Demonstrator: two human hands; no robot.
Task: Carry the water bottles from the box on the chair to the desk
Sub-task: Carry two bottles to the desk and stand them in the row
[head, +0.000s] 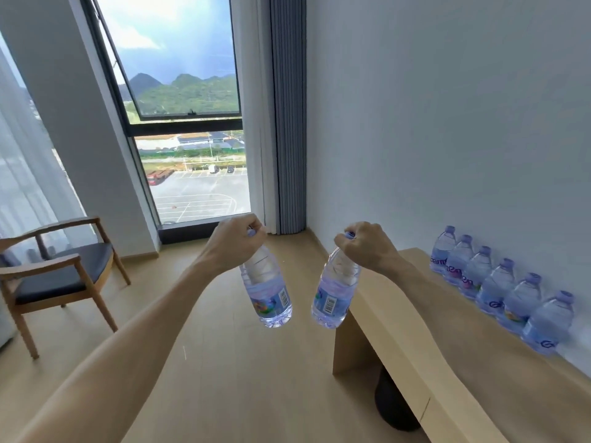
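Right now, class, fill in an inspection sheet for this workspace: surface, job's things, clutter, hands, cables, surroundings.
Surface: wooden desk along the right wall.
Job's things: six bottles in a row on the desk against the wall; two more carried.
Clutter: dark round object under the desk.
Hands: left hand grips the left bottle by its neck; right hand grips the right bottle likewise.
Cables: nothing seen.
Surroundings: chair, window, curtain.

The two bottles held aloft, one [267,292] and the other [334,294], are clear with lilac caps and blue labels bearing black-and-white barcodes. The row of bottles [499,289] matches, its labels with pink and green touches. The worktop [415,314] is pale wood. The chair [60,270] is light wood with a dark seat. The curtain [287,123] is grey-blue, finely ribbed.
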